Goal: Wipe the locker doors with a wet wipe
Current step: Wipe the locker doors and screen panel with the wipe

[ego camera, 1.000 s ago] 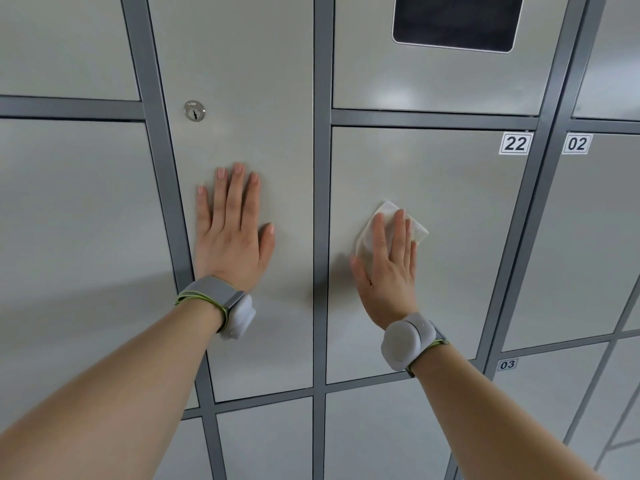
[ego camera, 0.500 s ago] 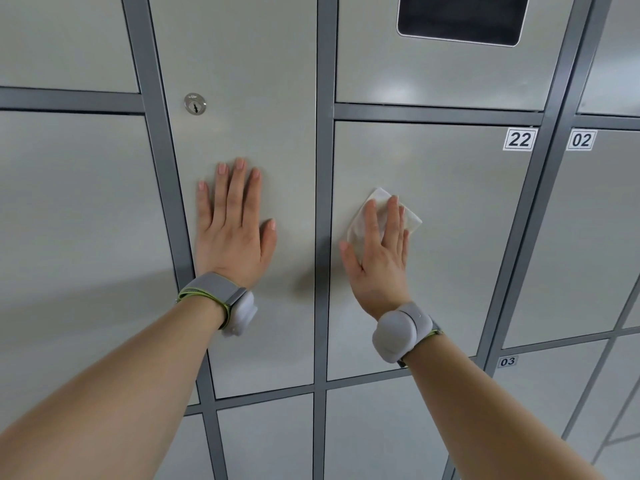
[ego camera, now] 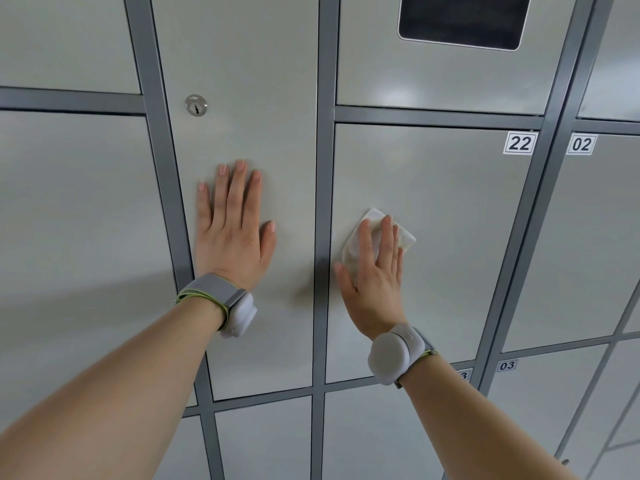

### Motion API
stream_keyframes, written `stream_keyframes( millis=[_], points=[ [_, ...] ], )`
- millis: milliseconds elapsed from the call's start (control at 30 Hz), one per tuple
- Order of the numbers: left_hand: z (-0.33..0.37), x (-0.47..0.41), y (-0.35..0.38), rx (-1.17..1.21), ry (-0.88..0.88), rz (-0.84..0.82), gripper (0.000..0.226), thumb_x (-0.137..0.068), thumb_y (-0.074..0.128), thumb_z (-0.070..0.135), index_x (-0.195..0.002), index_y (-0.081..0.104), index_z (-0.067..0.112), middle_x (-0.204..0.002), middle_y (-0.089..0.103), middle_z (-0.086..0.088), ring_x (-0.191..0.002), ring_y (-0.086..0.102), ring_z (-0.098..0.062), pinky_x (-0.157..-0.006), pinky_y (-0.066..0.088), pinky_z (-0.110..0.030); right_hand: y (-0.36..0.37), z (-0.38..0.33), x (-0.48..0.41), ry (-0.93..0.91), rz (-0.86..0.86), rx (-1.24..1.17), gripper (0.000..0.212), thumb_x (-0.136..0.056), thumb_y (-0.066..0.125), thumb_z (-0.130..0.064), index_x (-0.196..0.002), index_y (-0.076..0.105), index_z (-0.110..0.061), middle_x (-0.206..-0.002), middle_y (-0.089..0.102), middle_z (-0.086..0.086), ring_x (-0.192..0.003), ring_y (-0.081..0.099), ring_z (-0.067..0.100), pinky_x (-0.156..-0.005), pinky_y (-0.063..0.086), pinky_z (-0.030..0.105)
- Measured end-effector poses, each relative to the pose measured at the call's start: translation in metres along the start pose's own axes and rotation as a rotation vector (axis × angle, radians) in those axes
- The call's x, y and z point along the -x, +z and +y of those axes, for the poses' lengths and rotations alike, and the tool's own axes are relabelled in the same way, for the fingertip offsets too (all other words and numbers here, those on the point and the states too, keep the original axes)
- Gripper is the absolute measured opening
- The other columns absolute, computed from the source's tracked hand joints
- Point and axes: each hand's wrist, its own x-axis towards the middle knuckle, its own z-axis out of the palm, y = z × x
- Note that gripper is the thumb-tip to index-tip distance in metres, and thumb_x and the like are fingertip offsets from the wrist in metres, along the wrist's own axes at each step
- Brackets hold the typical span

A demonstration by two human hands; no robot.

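A wall of light grey locker doors with dark grey frames fills the view. My right hand (ego camera: 375, 275) lies flat with straight fingers on a white wet wipe (ego camera: 405, 237), pressing it against the left part of the door numbered 22 (ego camera: 450, 209). The wipe sticks out above and to the right of my fingers. My left hand (ego camera: 230, 230) rests flat and open on the tall door (ego camera: 249, 98) to the left, below its round key lock (ego camera: 196, 105). Both wrists wear grey bands.
A dark screen panel (ego camera: 462, 20) sits in the door above door 22. Doors labelled 02 (ego camera: 581, 144) and 03 (ego camera: 507, 365) lie to the right. A vertical frame bar (ego camera: 323, 202) separates my two hands.
My right hand slid the wipe leftward on door 22, toward the frame bar, and slightly down. My left hand stayed flat in the same place.
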Motion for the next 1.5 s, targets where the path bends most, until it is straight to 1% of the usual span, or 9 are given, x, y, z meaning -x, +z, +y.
stream_keyframes(
  millis=[167, 433, 667, 767, 900, 1000, 1233, 1400, 1500],
  points=[
    [-0.001, 0.001, 0.000, 0.002, 0.008, 0.005, 0.064, -0.090, 0.042, 0.027, -0.145, 0.024, 0.000, -0.150, 0.026, -0.023, -0.140, 0.011, -0.037, -0.117, -0.001, -0.047, 0.001, -0.004, -0.006, -0.062, 0.023, 0.019, 0.073, -0.090, 0.021, -0.053, -0.152, 0.007, -0.019, -0.159, -0.011, 0.009, -0.145, -0.016, 0.024, -0.117, -0.009, 0.039],
    [-0.001, 0.000, 0.000, -0.009, 0.012, 0.008, 0.064, -0.090, 0.044, 0.027, -0.145, 0.024, 0.000, -0.150, 0.027, -0.023, -0.140, 0.012, -0.037, -0.117, -0.001, -0.047, 0.019, 0.023, 0.021, -0.100, 0.003, 0.071, 0.064, -0.095, 0.029, -0.046, -0.150, 0.002, -0.029, -0.159, -0.009, 0.007, -0.145, -0.017, 0.020, -0.118, 0.000, 0.043],
    [-0.001, 0.000, 0.000, 0.003, 0.017, 0.007, 0.064, -0.090, 0.043, 0.027, -0.145, 0.023, 0.000, -0.150, 0.026, -0.024, -0.140, 0.012, -0.038, -0.116, -0.001, -0.047, 0.007, -0.001, -0.001, -0.094, 0.022, 0.052, 0.070, -0.091, 0.026, -0.050, -0.152, 0.011, -0.017, -0.159, -0.006, 0.012, -0.145, -0.013, 0.025, -0.118, -0.003, 0.044],
    [-0.002, 0.001, 0.000, 0.007, 0.021, 0.002, 0.065, -0.090, 0.044, 0.027, -0.145, 0.023, 0.000, -0.150, 0.026, -0.024, -0.140, 0.012, -0.038, -0.116, -0.002, -0.047, 0.009, -0.005, -0.004, -0.098, 0.031, 0.055, 0.069, -0.092, 0.027, -0.048, -0.152, 0.010, -0.018, -0.159, -0.006, 0.012, -0.145, -0.013, 0.025, -0.117, -0.005, 0.042],
    [-0.002, 0.001, -0.001, 0.008, 0.022, -0.009, 0.065, -0.091, 0.043, 0.028, -0.145, 0.022, 0.000, -0.150, 0.025, -0.024, -0.140, 0.011, -0.037, -0.116, -0.002, -0.047, 0.023, 0.007, 0.015, -0.130, 0.006, 0.076, 0.065, -0.094, 0.032, -0.041, -0.150, 0.006, -0.023, -0.159, -0.005, 0.011, -0.146, -0.011, 0.027, -0.118, 0.001, 0.045],
    [-0.002, 0.002, -0.001, 0.010, 0.029, -0.008, 0.064, -0.091, 0.043, 0.028, -0.145, 0.023, 0.000, -0.150, 0.026, -0.025, -0.140, 0.012, -0.037, -0.116, -0.002, -0.047, 0.029, 0.012, 0.025, -0.114, 0.007, 0.071, 0.065, -0.093, 0.035, -0.038, -0.150, 0.007, -0.024, -0.159, -0.004, 0.010, -0.146, -0.010, 0.027, -0.118, 0.004, 0.047],
    [-0.003, 0.001, -0.002, 0.011, 0.031, -0.023, 0.064, -0.091, 0.043, 0.029, -0.145, 0.025, -0.001, -0.151, 0.025, -0.024, -0.140, 0.012, -0.037, -0.116, -0.002, -0.047, 0.019, -0.019, 0.011, -0.007, -0.016, -0.048, 0.073, -0.088, 0.022, -0.053, -0.152, 0.005, -0.022, -0.158, -0.014, 0.007, -0.144, -0.018, 0.021, -0.116, -0.011, 0.036],
    [-0.003, 0.002, -0.001, 0.009, 0.034, -0.023, 0.064, -0.092, 0.042, 0.030, -0.145, 0.024, -0.001, -0.152, 0.024, -0.023, -0.141, 0.015, -0.039, -0.116, -0.002, -0.048, 0.029, -0.008, 0.026, -0.028, 0.000, 0.000, 0.066, -0.093, 0.035, -0.039, -0.152, 0.010, -0.022, -0.159, -0.008, 0.008, -0.145, -0.015, 0.022, -0.118, -0.004, 0.041],
    [-0.003, 0.002, -0.002, 0.012, 0.045, -0.031, 0.064, -0.093, 0.042, 0.030, -0.146, 0.022, -0.001, -0.152, 0.023, -0.024, -0.141, 0.017, -0.041, -0.115, -0.001, -0.049, 0.035, 0.003, 0.042, 0.003, -0.030, 0.043, 0.067, -0.091, 0.030, -0.041, -0.152, 0.006, -0.024, -0.159, -0.009, 0.006, -0.143, -0.018, 0.017, -0.119, 0.000, 0.043]
  ],
)
